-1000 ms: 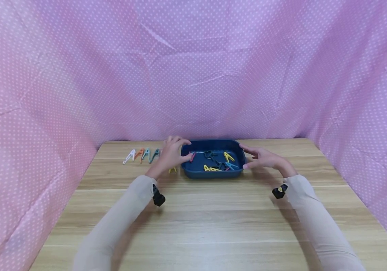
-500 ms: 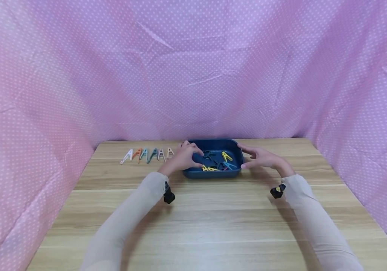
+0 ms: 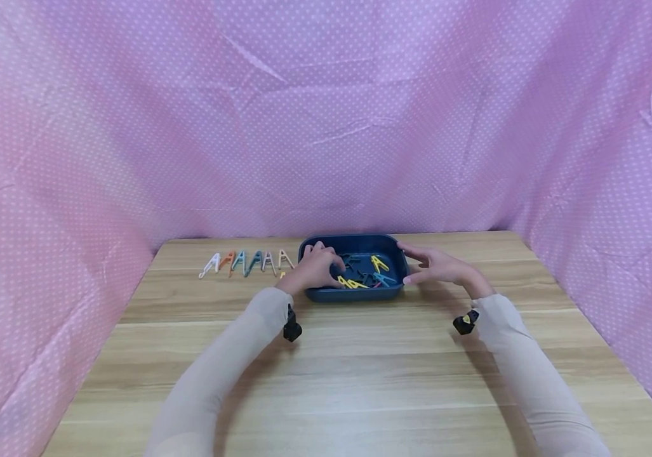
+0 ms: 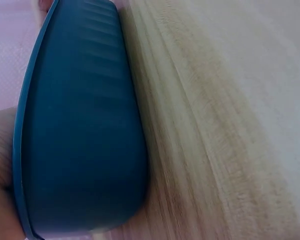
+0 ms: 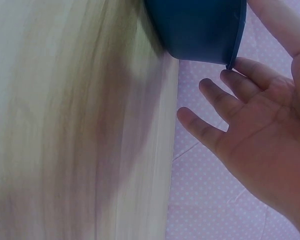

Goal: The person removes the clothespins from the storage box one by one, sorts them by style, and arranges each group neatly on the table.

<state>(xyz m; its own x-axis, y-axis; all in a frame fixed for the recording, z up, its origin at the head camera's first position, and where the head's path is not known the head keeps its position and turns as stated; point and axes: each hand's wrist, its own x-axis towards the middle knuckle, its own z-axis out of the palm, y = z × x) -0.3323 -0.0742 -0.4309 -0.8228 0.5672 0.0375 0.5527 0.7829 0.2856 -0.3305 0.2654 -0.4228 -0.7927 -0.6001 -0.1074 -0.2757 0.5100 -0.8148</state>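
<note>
A dark blue tray [image 3: 354,295] stands near the table's far edge, with plastic clothespins inside. Over its left end reaches my left hand [image 3: 315,268], thumb and forefinger bent and apart above the yellow clothespins [image 3: 354,284]; its palm hides that corner. In the left wrist view, the tray's side wall [image 4: 85,120] covers the fingers. My right hand [image 3: 439,265] touches the tray's right end with thumb and forefinger; in the right wrist view its other fingers are spread. Another yellow clothespin [image 3: 379,263], a blue clothespin [image 3: 384,279] and dark clips [image 3: 351,260] lie in the tray.
Left of the tray runs a row of clothespins, among them white [image 3: 209,265], orange [image 3: 226,261] and beige ones [image 3: 286,258]. A bit of yellow shows by the left wrist. Pink dotted cloth [image 3: 326,127] hangs behind the wooden table [image 3: 360,368].
My left hand has moved right from the tray's left rim to over its inside, uncovering more of the clothespin row. The right hand stays at the tray's right end.
</note>
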